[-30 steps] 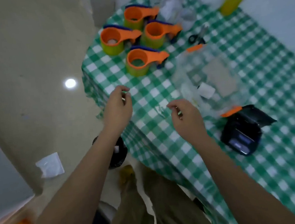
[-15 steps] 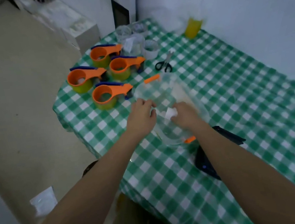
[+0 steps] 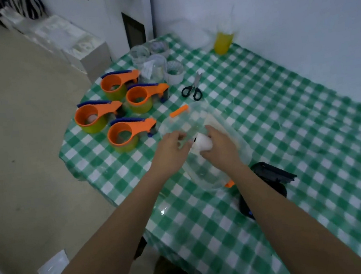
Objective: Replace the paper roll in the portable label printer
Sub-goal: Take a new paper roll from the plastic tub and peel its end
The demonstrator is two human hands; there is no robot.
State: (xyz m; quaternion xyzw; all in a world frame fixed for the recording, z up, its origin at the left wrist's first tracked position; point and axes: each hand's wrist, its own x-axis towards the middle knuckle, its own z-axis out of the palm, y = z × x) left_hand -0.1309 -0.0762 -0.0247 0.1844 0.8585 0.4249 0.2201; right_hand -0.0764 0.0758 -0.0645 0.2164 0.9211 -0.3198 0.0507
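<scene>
A white paper roll point(image 3: 202, 142) is gripped in my right hand point(image 3: 220, 149) above a clear plastic box point(image 3: 205, 177) with orange clips. My left hand point(image 3: 169, 148) is right beside the roll's left end with its fingers curled; whether it touches the roll or the box rim is hard to tell. The black label printer point(image 3: 269, 182) lies with its lid open on the green checked tablecloth, to the right of my right forearm, partly hidden by it.
Several orange tape dispensers point(image 3: 124, 112) sit at the table's far left. Black-handled scissors point(image 3: 193, 88), clear jars point(image 3: 154, 65) and a yellow cup point(image 3: 222, 43) stand beyond the box. The table edge point(image 3: 89, 180) drops off at left; a wall runs along the right.
Both hands went from hovering over the table edge into the clear box. My right hand has taken hold of the white roll and lifted it a little. The camera view shifted right.
</scene>
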